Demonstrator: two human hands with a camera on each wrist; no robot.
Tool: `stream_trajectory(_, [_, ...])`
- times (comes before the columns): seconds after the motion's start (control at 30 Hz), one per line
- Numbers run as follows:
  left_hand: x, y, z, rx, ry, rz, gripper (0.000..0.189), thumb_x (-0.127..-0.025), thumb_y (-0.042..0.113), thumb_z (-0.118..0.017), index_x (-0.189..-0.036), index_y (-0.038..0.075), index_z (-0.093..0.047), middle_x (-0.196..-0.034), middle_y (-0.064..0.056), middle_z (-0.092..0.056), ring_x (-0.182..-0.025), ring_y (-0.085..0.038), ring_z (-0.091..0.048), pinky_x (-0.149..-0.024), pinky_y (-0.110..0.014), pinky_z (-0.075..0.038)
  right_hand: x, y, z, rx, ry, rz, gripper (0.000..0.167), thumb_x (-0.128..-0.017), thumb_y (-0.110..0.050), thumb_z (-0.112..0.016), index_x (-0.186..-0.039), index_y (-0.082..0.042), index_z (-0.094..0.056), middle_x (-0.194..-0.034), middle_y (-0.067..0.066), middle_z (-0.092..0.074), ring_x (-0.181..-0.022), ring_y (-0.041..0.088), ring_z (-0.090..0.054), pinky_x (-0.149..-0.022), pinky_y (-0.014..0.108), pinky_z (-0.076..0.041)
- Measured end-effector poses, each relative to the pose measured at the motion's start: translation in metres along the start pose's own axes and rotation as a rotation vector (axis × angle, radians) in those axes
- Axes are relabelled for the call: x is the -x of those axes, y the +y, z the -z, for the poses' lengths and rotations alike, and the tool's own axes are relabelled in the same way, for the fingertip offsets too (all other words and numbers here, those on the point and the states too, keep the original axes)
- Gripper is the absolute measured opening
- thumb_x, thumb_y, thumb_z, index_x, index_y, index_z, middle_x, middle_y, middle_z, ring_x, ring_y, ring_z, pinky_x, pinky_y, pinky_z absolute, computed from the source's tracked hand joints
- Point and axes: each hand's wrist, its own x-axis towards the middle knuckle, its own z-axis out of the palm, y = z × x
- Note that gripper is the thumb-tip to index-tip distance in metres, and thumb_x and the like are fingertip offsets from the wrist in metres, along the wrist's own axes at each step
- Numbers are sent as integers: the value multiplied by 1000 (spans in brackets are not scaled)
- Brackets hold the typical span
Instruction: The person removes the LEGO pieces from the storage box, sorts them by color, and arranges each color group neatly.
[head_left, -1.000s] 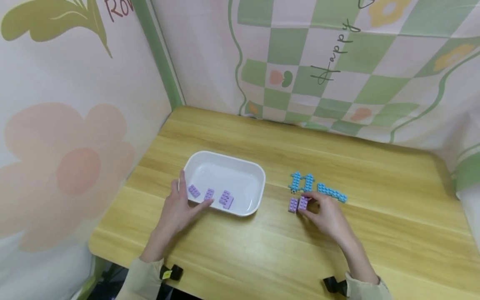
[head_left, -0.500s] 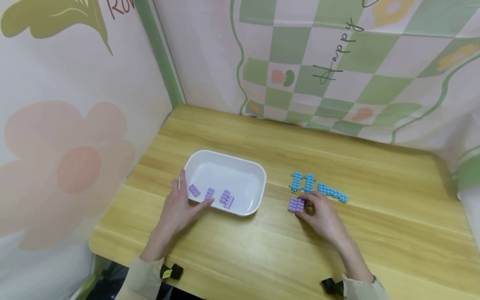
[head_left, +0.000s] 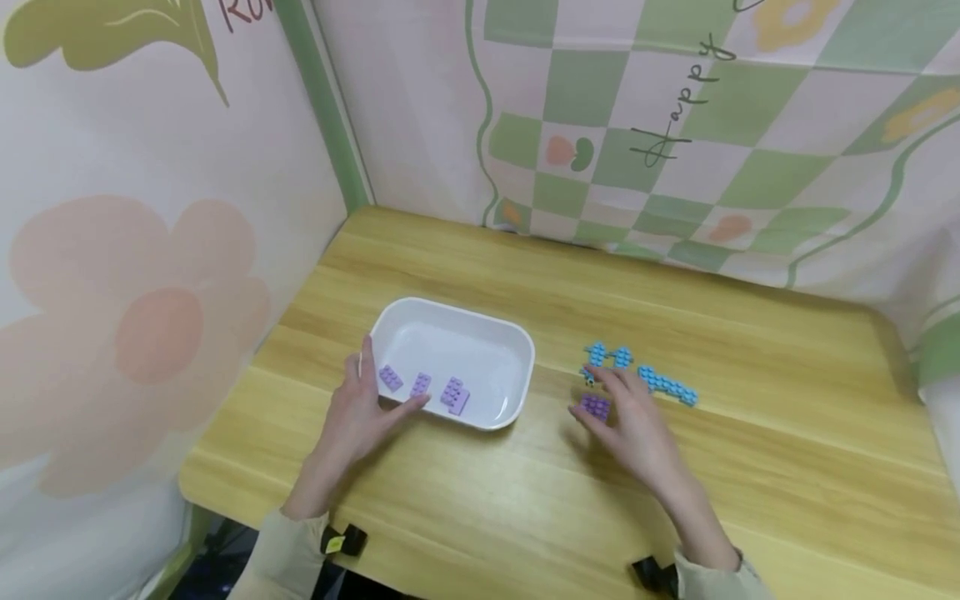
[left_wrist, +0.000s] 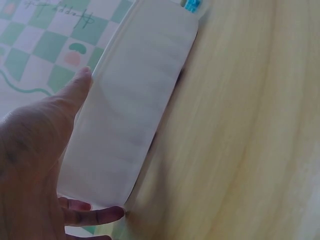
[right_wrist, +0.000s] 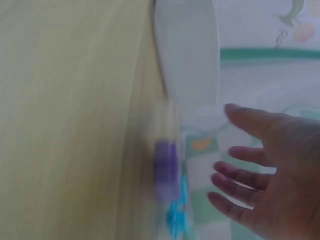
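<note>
My left hand [head_left: 351, 421] holds the near left corner of a white plastic tray [head_left: 510, 333], its thumb over the near rim and fingers along the left side. Inside the tray lie several lilac building bricks [head_left: 421, 384]. My right hand [head_left: 633, 425] hovers with fingers spread and nothing held, just over two purple building bricks [head_left: 596, 407] set side by side on the table. In the right wrist view the purple bricks [right_wrist: 167, 170] are blurred and stand apart from the fingers. Behind them, blue building pieces [head_left: 597, 353] are partly covered by that hand.
A row of blue bricks [head_left: 667, 385] lies right of the right hand. The wooden table [head_left: 480, 517] meets a patterned cloth [head_left: 585, 108] at the back and a flowered cloth [head_left: 150, 333] on the left.
The right hand pushed the right purple brick against the left one, then let go and lifted slightly, moving left. The left hand keeps its hold on the tray.
</note>
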Motion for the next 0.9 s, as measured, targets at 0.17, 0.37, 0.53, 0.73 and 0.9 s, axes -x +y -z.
stream_trajectory(0.17, [-1, 1, 0, -1, -7, 0, 134, -91, 71, -79, -176, 1, -3, -162, -36, -37, -101, -38, -65, -89, -52, -65, -12, -20, -16, -71, 108, 126, 75, -88, -13, -92, -153, 2, -57, -147, 26, -63, -134, 47, -60, -114, 69, -54])
stream_trajectory(0.37, [-1, 1, 1, 1, -9, 7, 134, -91, 69, -80, -176, 1, -2, -163, -36, -36, -105, -40, -66, -93, -56, -65, -29, -42, -35, -128, 69, 176, 78, -90, -13, -92, -157, -1, -54, -154, 25, -61, -144, 47, -58, -120, 67, -50])
stream_trajectory(0.53, [-1, 2, 3, -4, -9, 11, 134, -91, 67, -82, -176, 0, -3, -162, -37, -37, -107, -42, -66, -96, -58, -64, -52, -66, -53, -105, -56, 206, 79, -93, -24, -89, -159, -2, -53, -159, 25, -59, -147, 45, -57, -126, 63, -47])
stream_trajectory(0.73, [0, 1, 2, -17, -19, 15, 136, -89, 67, -83, -176, 0, -2, -163, -37, -37, -111, -45, -68, -98, -59, -64, -78, -90, -85, -35, -146, 286, 82, -88, -30, -93, -155, 1, -57, -152, 22, -65, -141, 43, -62, -123, 61, -49])
stream_trajectory(0.9, [1, 1, 2, -29, -7, 5, 134, -91, 67, -81, -175, -1, -3, -162, -39, -36, -111, -46, -68, -94, -59, -65, -93, -102, -104, 54, -246, 297, 84, -89, -45, -91, -154, -3, -59, -150, 18, -67, -138, 38, -65, -115, 58, -54])
